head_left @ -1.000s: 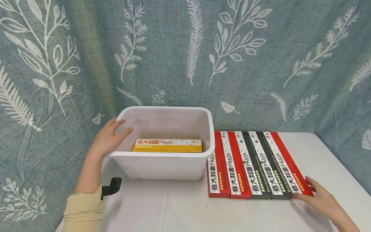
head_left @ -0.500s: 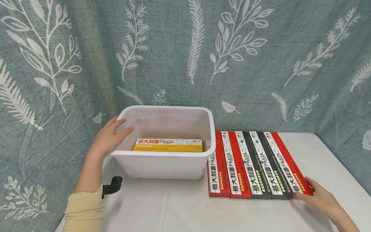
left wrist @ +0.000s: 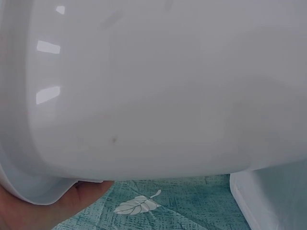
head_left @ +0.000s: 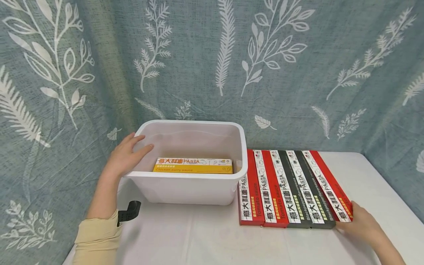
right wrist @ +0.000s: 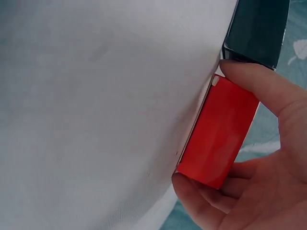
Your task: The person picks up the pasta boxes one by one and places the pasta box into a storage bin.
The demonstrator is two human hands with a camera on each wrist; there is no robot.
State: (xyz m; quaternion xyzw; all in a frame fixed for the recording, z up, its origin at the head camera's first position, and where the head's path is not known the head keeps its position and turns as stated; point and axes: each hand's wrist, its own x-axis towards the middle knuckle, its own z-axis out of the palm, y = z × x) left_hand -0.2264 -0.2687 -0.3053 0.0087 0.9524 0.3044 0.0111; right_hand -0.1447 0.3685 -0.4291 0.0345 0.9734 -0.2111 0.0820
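Note:
A white plastic bin (head_left: 183, 189) stands left of the table's middle. My left hand (head_left: 127, 156) grips its left rim, the thumb reaching over the inside. In the left wrist view, fingers (left wrist: 91, 191) show outside the bin, under the rim. A yellow-and-white box of pasta (head_left: 193, 169) lies inside. My right hand (head_left: 361, 222) holds the near end of the rightmost red pasta box (head_left: 326, 165). In the right wrist view, the thumb lies on one side of that end and the fingers curl round the other. A dark pasta box (right wrist: 256, 33) lies close beside it.
Left of the held box, red tomato-sauce pasta boxes (head_left: 261, 217) and black-pepper pasta boxes (head_left: 298, 217) lie side by side, close against the bin. A white cloth (head_left: 205, 235) covers the table. A patterned blue-green curtain (head_left: 198, 73) hangs behind and at the sides.
My right hand has taken a fuller hold of the rightmost red box, and its near end has shifted, opening a dark gap beside the black box. My left hand stays on the bin.

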